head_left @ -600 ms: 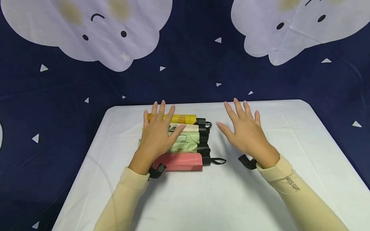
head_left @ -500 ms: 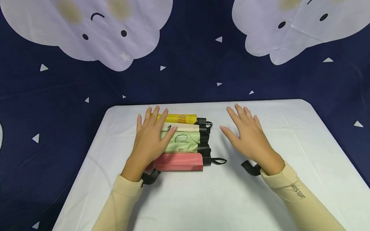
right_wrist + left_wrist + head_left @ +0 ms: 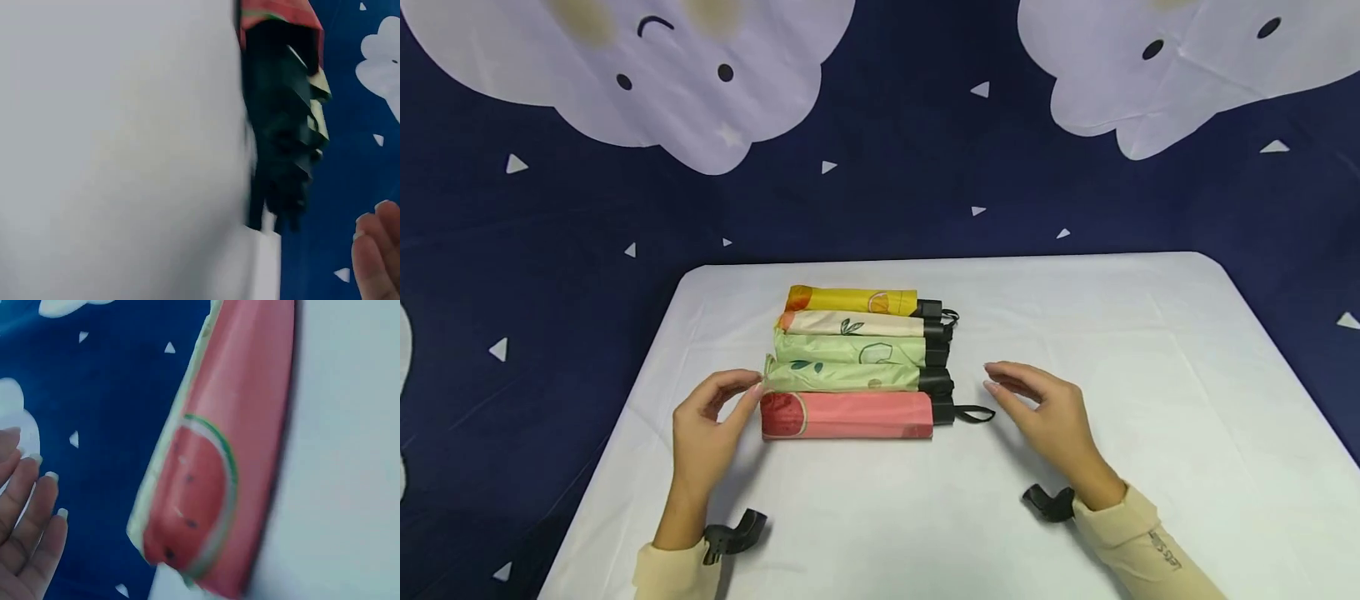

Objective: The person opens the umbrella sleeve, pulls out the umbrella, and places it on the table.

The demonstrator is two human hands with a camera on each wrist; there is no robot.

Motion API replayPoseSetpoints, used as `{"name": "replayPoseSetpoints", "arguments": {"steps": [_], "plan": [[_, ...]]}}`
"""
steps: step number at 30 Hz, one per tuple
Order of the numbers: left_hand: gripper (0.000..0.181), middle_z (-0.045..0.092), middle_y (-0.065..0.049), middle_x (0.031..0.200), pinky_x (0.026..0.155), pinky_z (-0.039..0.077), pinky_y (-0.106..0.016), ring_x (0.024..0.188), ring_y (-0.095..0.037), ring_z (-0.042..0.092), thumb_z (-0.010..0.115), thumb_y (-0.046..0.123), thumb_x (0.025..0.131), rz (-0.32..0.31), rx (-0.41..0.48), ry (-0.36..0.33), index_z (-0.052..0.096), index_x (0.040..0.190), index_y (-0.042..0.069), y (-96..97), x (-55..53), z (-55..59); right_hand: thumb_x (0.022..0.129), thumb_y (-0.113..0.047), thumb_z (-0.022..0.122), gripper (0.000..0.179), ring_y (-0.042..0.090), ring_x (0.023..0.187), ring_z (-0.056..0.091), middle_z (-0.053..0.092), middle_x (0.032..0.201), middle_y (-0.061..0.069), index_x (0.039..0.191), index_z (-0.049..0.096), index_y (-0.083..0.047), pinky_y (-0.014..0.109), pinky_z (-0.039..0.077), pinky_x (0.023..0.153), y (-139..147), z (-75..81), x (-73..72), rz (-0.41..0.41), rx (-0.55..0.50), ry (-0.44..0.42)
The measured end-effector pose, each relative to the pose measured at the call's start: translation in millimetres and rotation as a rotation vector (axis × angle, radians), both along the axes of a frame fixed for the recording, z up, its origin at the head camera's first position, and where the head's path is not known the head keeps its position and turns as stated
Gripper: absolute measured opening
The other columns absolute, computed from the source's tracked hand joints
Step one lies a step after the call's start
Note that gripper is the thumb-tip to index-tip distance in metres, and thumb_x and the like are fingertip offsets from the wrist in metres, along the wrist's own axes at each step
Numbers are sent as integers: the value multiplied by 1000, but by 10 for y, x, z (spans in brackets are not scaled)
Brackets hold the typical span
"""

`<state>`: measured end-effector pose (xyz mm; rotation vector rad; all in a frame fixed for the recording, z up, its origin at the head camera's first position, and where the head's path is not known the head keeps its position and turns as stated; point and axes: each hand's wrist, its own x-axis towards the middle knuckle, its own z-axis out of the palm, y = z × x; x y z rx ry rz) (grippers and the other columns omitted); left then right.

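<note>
Several folded umbrellas lie side by side in a stack of rows, black handles to the right. Nearest is a pink watermelon-print umbrella (image 3: 850,415), then a light green umbrella (image 3: 846,377), another green umbrella (image 3: 827,348), a cream umbrella (image 3: 891,325) and a yellow umbrella (image 3: 842,300) at the back. My left hand (image 3: 703,429) is beside their left ends, its bent fingertips close to the nearer green umbrella's end. To the right of the handles, my right hand (image 3: 1052,417) hovers with fingers loosely bent and holds nothing. The left wrist view shows the watermelon print up close.
The umbrellas lie on a white-covered table (image 3: 880,517) with rounded back corners. A dark blue backdrop (image 3: 910,183) with clouds and triangles hangs behind. A black wrist strap loop (image 3: 973,413) sticks out from the pink umbrella's handle toward my right hand.
My left hand has moved from over the umbrellas, left and toward me, to their left ends. My right hand has drawn back toward me. Both hands' spread fingers have bent. The umbrellas look unmoved.
</note>
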<state>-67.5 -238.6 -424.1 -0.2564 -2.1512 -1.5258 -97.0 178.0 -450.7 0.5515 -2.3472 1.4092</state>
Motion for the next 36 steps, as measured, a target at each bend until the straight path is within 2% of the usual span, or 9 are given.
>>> {"name": "replayPoseSetpoints", "arguments": {"steps": [2, 8, 12, 15, 18, 26, 32, 36], "plan": [[19, 71, -19, 99, 91, 54, -23, 97, -14, 69, 73, -13, 87, 19, 49, -20, 73, 104, -5, -41, 41, -96, 87, 4, 79, 30, 21, 97, 74, 76, 111, 8, 115, 76, -5, 23, 57, 87, -30, -95, 16, 35, -51, -63], [26, 70, -19, 107, 89, 54, -20, 99, -13, 66, 76, -13, 85, 74, -7, -77, 73, 109, -4, -115, 139, -377, 87, 4, 78, 27, 24, 96, 74, 75, 110, 14, 114, 74, 0, 25, 59, 83, -169, -302, 40, 96, -99, -237], [32, 69, -14, 112, 90, 54, -19, 100, -12, 66, 78, -7, 87, 61, 10, -203, 71, 118, 0, -146, 160, -486, 88, -1, 80, 27, 22, 96, 74, 75, 110, 10, 114, 75, -4, 26, 59, 83, -219, -387, 36, 132, -120, -301], [37, 67, -13, 114, 88, 55, -18, 98, -10, 67, 79, -5, 87, 28, 44, -299, 69, 123, 1, -167, 172, -531, 88, -8, 82, 28, 19, 97, 74, 75, 111, 4, 115, 75, -10, 26, 59, 83, -229, -427, 30, 150, -115, -293], [43, 64, -14, 118, 87, 56, -19, 100, -10, 66, 80, -6, 85, 10, 64, -347, 67, 126, 0, -190, 172, -559, 87, -12, 83, 31, 18, 98, 73, 74, 115, 1, 118, 75, -12, 26, 59, 84, -236, -457, 16, 158, -68, -247], [45, 63, -13, 121, 88, 56, -22, 102, -9, 67, 82, -8, 81, 23, 86, -386, 67, 123, -4, -202, 168, -585, 84, -14, 86, 40, 13, 101, 71, 72, 122, 0, 122, 74, -13, 24, 59, 85, -244, -469, 9, 128, 86, -192], [42, 66, -12, 122, 88, 56, -21, 102, -7, 68, 84, -1, 83, 39, 74, -422, 69, 122, -3, -197, 174, -590, 83, -13, 87, 42, 14, 103, 72, 72, 122, 1, 123, 74, -14, 24, 58, 85, -240, -483, 6, 136, 95, -175], [46, 66, -13, 124, 88, 56, -21, 103, -6, 68, 84, 0, 83, 16, 69, -435, 68, 126, -2, -196, 166, -600, 83, -13, 87, 43, 14, 105, 71, 72, 123, 2, 124, 74, -14, 23, 58, 87, -237, -490, -3, 143, 90, -187]]}}
